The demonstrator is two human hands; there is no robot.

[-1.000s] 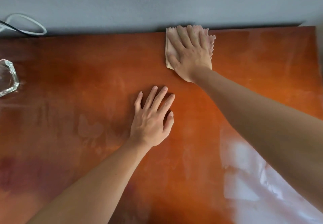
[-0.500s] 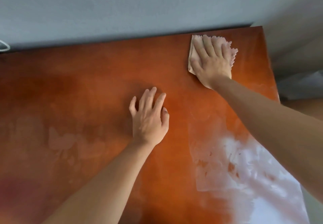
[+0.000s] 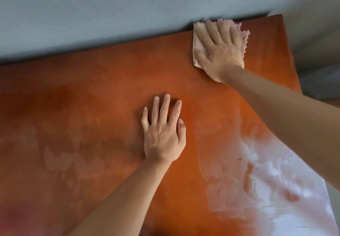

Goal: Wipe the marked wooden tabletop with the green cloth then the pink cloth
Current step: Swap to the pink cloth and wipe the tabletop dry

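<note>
At the tabletop's (image 3: pixel 92 107) far right corner, your right hand (image 3: pixel 220 51) presses the pink cloth (image 3: pixel 197 39).
Both grips spread flat (left hand (image 3: pixel 162 134) mid-tabletop, holding nothing).

Table (image 3: pixel 92 107): orange-brown wooden top, far edge against a grey wall. Pale smudges mark the left part; a white glare with streaky patches covers the near right corner. A pink cloth (image 3: pixel 197 42) lies flat at the far right, at the back edge. Left hand (image 3: pixel 163 134) rests flat mid-surface.
</note>
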